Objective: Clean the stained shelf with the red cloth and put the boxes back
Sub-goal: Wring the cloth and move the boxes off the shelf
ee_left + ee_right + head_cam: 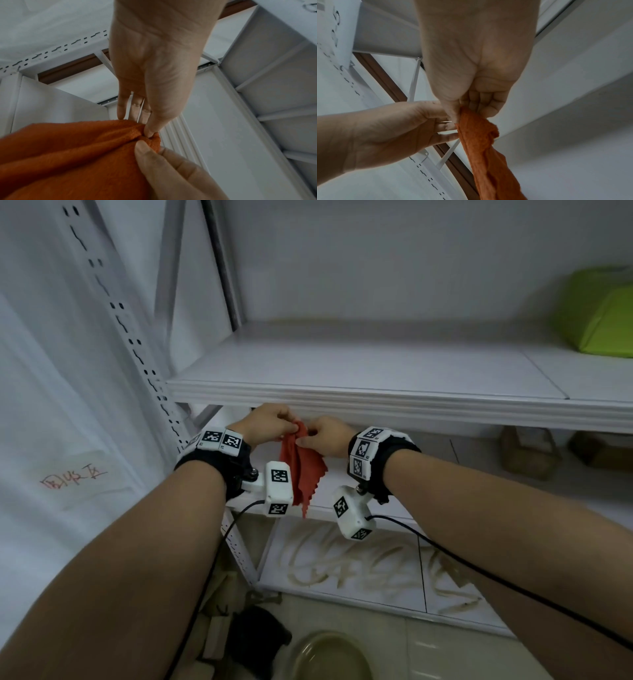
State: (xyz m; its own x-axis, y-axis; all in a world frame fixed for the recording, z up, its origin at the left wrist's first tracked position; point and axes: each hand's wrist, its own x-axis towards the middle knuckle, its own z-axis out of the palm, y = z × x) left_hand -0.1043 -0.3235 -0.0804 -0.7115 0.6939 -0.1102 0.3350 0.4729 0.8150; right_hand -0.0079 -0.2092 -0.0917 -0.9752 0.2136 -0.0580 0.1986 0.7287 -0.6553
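Below the shelf's (342, 402) front lip, I have my left hand (263, 421) and right hand (325, 436) pinching the red cloth's (301, 470) top edge; soft and limp, it hangs toward 6 o'clock.

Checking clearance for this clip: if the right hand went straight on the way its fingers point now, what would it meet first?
Probably the left hand. The right hand points toward it, both pinching the top of the red cloth, fingertips almost meeting there. The shelf edge is just above; depth is unclear.
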